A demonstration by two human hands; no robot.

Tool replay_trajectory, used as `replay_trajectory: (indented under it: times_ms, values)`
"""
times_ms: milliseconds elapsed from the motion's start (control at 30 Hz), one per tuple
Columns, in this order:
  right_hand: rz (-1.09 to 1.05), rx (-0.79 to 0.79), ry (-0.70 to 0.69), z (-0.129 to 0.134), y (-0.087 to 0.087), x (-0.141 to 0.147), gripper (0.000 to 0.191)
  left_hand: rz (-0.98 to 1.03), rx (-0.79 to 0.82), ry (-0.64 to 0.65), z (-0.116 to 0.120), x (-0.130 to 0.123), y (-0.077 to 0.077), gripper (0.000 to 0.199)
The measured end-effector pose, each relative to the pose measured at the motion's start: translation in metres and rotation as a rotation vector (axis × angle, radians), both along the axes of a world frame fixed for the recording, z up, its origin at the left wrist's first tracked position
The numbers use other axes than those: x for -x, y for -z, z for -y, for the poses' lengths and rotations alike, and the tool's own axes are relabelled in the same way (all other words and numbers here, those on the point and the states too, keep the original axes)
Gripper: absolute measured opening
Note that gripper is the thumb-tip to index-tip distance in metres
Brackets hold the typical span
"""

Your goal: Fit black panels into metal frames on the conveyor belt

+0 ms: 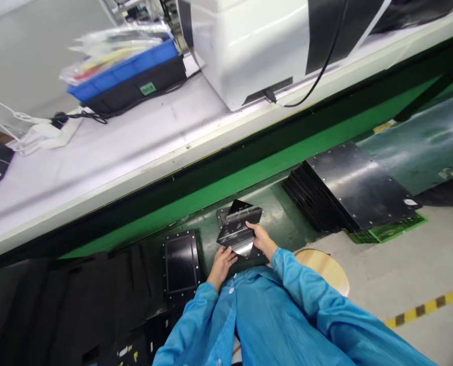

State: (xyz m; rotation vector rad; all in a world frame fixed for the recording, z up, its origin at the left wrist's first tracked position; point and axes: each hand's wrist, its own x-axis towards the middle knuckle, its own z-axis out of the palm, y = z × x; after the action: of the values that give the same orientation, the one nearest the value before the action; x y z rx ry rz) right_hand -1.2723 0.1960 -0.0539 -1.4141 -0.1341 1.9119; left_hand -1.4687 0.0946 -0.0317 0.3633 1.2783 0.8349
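Observation:
Both hands hold a small glossy black panel just above my lap, over the dark green conveyor belt. My left hand grips its near lower corner. My right hand holds its right edge, fingers on top. Another black panel lies flat on the belt right beneath it. Blue sleeves cover both arms.
A framed black panel lies on the belt to the left. A tall stack of black plates sits on green trays at right. A round wooden stool stands by my right arm. The white bench behind carries a blue bin and a white machine.

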Motion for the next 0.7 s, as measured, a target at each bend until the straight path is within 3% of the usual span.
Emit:
replay_trajectory:
  times_ms: [100,167,267,400,533,700]
  values:
    - [-0.143,0.011,0.202,0.011,-0.021,0.021,0.013,0.181,-0.047,-0.123,-0.008,-0.017,-0.023,0.066]
    - [-0.231,0.012,0.329,0.017,-0.035,0.034,0.017,0.118,-0.138,-0.130,-0.017,-0.028,-0.037,0.065]
    - [-0.302,-0.017,0.380,0.024,-0.055,0.038,0.026,0.067,-0.203,-0.194,-0.032,-0.037,-0.056,0.060]
    - [-0.410,-0.177,0.336,0.043,-0.076,0.008,0.037,0.187,-0.198,-0.208,-0.045,-0.027,-0.077,0.045]
    - [-0.416,-0.337,0.298,0.066,-0.086,-0.038,0.050,0.250,-0.135,-0.220,-0.058,-0.002,-0.093,0.031]
    - [-0.356,-0.457,0.209,0.061,-0.109,-0.079,0.086,0.331,-0.078,-0.148,-0.077,0.027,-0.102,0.025]
